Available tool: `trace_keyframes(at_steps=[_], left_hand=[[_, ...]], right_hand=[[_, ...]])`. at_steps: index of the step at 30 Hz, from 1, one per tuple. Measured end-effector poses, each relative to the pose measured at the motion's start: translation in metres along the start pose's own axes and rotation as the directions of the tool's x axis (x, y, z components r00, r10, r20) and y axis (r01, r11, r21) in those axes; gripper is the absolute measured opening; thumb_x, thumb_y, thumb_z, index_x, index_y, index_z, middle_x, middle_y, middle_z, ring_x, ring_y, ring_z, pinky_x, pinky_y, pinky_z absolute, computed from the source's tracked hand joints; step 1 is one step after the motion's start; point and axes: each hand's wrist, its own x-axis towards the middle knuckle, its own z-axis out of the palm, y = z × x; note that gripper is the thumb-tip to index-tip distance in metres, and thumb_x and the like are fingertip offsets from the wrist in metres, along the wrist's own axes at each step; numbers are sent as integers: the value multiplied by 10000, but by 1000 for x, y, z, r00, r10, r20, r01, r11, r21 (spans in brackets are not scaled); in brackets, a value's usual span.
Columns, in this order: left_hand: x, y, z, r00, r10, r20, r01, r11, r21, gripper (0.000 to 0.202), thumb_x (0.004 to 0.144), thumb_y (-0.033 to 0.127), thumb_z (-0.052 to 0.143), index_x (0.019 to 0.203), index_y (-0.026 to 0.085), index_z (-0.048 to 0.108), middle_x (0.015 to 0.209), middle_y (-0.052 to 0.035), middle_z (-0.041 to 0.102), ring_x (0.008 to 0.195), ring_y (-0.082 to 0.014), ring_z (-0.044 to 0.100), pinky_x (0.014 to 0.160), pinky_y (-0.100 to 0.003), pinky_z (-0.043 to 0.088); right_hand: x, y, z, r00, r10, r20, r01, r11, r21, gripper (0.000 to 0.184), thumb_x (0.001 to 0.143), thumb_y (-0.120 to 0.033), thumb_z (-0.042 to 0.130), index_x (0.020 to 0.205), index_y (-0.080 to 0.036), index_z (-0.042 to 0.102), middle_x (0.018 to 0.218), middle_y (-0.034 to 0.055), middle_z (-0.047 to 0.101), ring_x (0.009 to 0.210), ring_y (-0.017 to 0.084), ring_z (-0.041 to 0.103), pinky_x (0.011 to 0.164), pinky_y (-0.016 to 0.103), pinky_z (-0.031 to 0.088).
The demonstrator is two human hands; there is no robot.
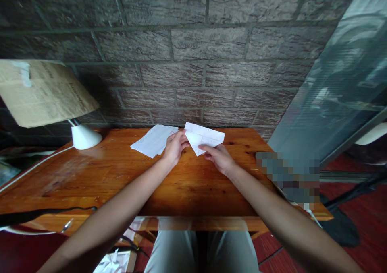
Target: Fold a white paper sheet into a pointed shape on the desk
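A folded sheet of white paper (203,135), with one pointed corner facing down, is held up above the wooden desk. My right hand (218,157) pinches its lower right part, thumb on top and fingers beneath. At the paper's left edge, my left hand (175,146) has its thumb and fingertips closed on the corner. Just behind and left of that hand lies a small stack of white paper sheets (154,141), fanned slightly on the desk.
A lamp (86,136) with a newspaper-covered shade stands at the desk's left. The wooden desk (193,192) meets a stone-block wall (208,43). A blurred-out object (290,180) lies at the right edge. Below left is a box with crumpled white paper (116,261).
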Motion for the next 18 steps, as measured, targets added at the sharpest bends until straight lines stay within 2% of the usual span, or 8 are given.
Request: trace_keyframes(at_steps=[1, 4, 7, 11, 14, 16, 18], left_hand=[[2, 0, -1, 1000, -9, 21, 9, 1000, 2, 325, 657, 413, 770, 805, 149, 654, 779, -53, 738, 709, -163, 669, 628, -247, 465], [7, 2, 1, 975, -100, 199, 83, 992, 92, 425, 679, 496, 777, 879, 134, 683, 848, -95, 752, 769, -189, 692, 675, -277, 508], [14, 2, 9, 946, -127, 298, 63, 975, 215, 451, 647, 468, 824, 908, 117, 713, 873, -106, 755, 778, -182, 691, 709, -279, 520], [27, -3, 22, 972, -29, 235, -16, 982, 187, 501, 577, 489, 858, 901, 128, 733, 850, -77, 752, 762, -171, 684, 759, -308, 531], [33, -14, 21, 987, 32, 156, -59, 984, 168, 507, 554, 514, 859, 856, 126, 736, 813, -58, 746, 747, -157, 673, 751, -294, 527], [32, -20, 16, 993, 17, 120, -39, 983, 179, 500, 549, 505, 864, 850, 126, 739, 802, -54, 744, 745, -154, 672, 748, -286, 526], [29, -23, 10, 991, -13, 132, -12, 982, 187, 485, 558, 495, 865, 849, 127, 741, 809, -59, 745, 758, -159, 677, 755, -288, 527]], right_hand=[[0, 0, 1, 1000, -3, -10, 4, 1000, 11, 311, 540, -287, 827, 819, -188, 734, 828, 17, 741, 637, 118, 569, 552, 236, 364], [3, -3, 0, 999, -27, -40, 28, 999, 43, 316, 535, -295, 825, 820, -190, 733, 805, 13, 737, 626, 116, 565, 554, 236, 368], [13, -11, -3, 996, -45, -71, 48, 998, 32, 314, 547, -303, 813, 832, -198, 736, 830, 20, 744, 674, 131, 594, 579, 239, 392], [36, -17, -7, 995, -57, -85, 55, 998, -25, 325, 536, -286, 821, 842, -219, 732, 853, 16, 748, 702, 136, 611, 587, 236, 408], [48, -12, -8, 995, -42, -92, 38, 998, -49, 331, 504, -275, 842, 809, -212, 728, 839, 26, 750, 697, 142, 614, 569, 231, 404], [51, -6, -9, 996, -39, -79, 35, 998, -55, 332, 490, -271, 854, 790, -200, 731, 812, 34, 750, 678, 143, 607, 558, 233, 406], [50, -1, -11, 997, -52, -53, 49, 997, -61, 335, 484, -264, 862, 786, -191, 738, 790, 36, 747, 652, 137, 592, 550, 235, 403]])
